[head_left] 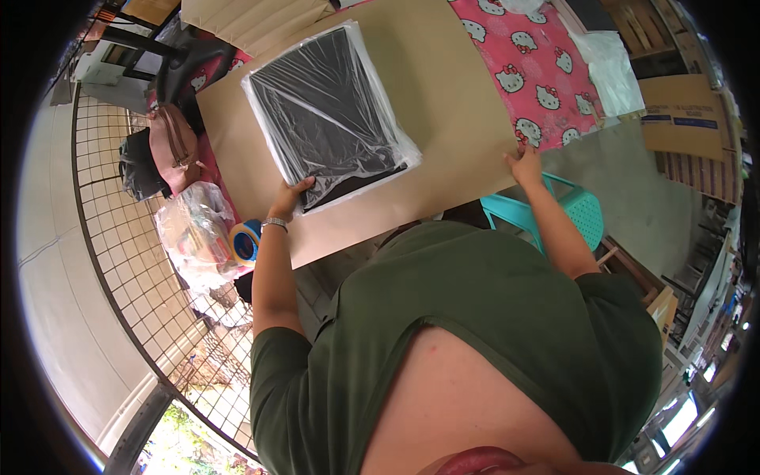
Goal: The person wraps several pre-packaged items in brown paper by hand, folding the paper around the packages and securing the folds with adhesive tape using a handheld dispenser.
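Observation:
A flat black rectangular panel (321, 103) in clear plastic wrap lies slightly tilted on a large sheet of brown paper (443, 95). At the panel's near left corner, my left hand (290, 199) grips the edge, a finger over the wrap; its other fingers are partly hidden. My right hand (524, 167) is at the paper's right edge, with thumb and fingers closed on it. The paper covers much of a table with a pink, cartoon-patterned cloth (507, 47).
Left of the table are rolls of tape (245, 241), a plastic bag of items (196, 229) and a pink handbag (172, 146), beside a wire grille (119, 237). A turquoise stool (582, 214) stands at the right. Folded brown paper (253, 24) lies at the far side.

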Demonstrator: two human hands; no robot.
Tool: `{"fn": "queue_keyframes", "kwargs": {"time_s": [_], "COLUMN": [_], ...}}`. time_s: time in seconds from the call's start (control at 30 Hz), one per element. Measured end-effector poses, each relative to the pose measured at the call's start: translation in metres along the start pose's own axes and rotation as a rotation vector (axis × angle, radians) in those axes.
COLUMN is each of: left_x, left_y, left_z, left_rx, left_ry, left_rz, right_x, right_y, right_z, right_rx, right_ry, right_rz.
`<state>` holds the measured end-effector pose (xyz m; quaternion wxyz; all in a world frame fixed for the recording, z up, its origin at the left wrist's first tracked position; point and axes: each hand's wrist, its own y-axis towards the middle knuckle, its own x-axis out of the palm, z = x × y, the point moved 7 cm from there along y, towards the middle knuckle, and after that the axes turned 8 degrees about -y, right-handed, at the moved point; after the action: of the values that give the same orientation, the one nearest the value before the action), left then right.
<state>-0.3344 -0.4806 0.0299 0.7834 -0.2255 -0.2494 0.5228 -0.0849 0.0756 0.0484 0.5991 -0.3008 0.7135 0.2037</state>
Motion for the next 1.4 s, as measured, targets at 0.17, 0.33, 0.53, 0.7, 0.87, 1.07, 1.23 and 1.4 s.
{"fn": "queue_keyframes", "kwargs": {"time_s": [0.17, 0.33, 0.53, 0.7, 0.87, 1.07, 1.23, 1.4], "left_x": [-0.002, 0.002, 0.006, 0.007, 0.024, -0.002, 0.008, 0.016], "left_y": [-0.006, -0.005, -0.017, -0.027, -0.02, -0.027, -0.04, -0.023], "left_z": [-0.001, 0.003, 0.011, 0.013, 0.015, -0.002, 0.008, 0.017], "left_rx": [-0.077, -0.054, -0.08, -0.106, -0.123, -0.051, 0.059, 0.173], "left_ry": [-0.057, 0.019, 0.049, 0.013, 0.035, 0.059, 0.008, 0.011], "left_rz": [-0.051, -0.029, -0.013, -0.025, -0.078, 0.003, 0.022, -0.028], "right_x": [-0.007, -0.026, -0.07, -0.115, -0.039, -0.036, -0.051, 0.027], "right_y": [-0.011, 0.003, -0.005, -0.085, -0.175, -0.212, -0.04, 0.02], "right_z": [-0.008, -0.004, -0.061, -0.247, -0.385, -0.41, -0.368, -0.34], "right_rx": [0.116, 0.076, -0.071, -0.554, -0.996, -1.205, -0.766, -0.965], "right_ry": [-0.015, 0.116, 0.112, 0.752, 0.354, 0.429, 0.98, 0.474], "right_rz": [-0.109, -0.16, -0.374, -0.627, -0.693, -1.18, -0.577, -0.278]}}
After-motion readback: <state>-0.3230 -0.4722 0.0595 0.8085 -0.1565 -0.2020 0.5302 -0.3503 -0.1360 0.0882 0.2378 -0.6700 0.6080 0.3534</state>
